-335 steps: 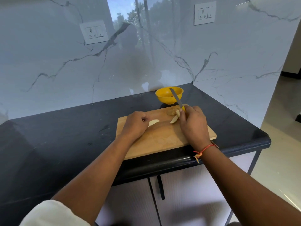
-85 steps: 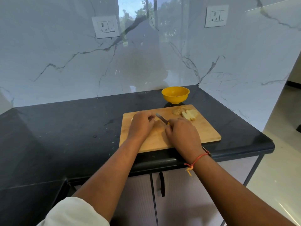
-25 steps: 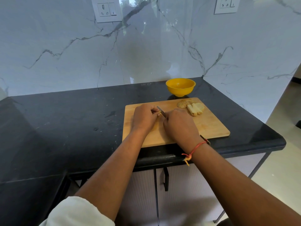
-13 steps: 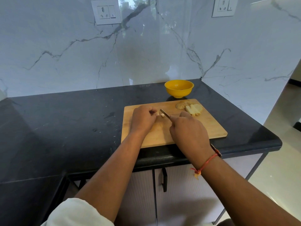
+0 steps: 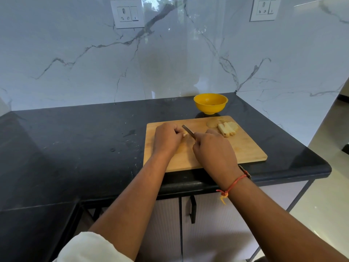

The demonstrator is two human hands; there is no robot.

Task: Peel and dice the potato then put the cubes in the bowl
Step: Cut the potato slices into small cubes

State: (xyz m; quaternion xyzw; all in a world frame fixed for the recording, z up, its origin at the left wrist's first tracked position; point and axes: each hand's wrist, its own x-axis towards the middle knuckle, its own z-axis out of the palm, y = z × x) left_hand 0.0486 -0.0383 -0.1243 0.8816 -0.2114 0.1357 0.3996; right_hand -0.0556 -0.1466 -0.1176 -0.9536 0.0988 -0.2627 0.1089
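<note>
Centre of frame, on the wooden cutting board (image 5: 245,148): the left hand (image 5: 167,138) has its fingers curled down onto a small pale potato piece (image 5: 185,133), pinning it to the board; most of that piece is hidden under the fingers.

Immediately right of it, the knife (image 5: 188,131) blade angles up and left, its edge against the piece. The right hand (image 5: 213,148) is closed round the handle, which is not visible.

Right of that hand, toward the board's upper right corner, a stack of cut potato strips (image 5: 227,129) lies untouched beside a brownish round slice or peel (image 5: 212,124); which it is cannot be told.

Above the board, the yellow bowl (image 5: 210,103) stands on the black countertop (image 5: 75,148), no cubes visible inside.

Assessment: peeling looks complete and dicing is under way. Outstanding: the remaining strips and the transfer to the bowl.
</note>
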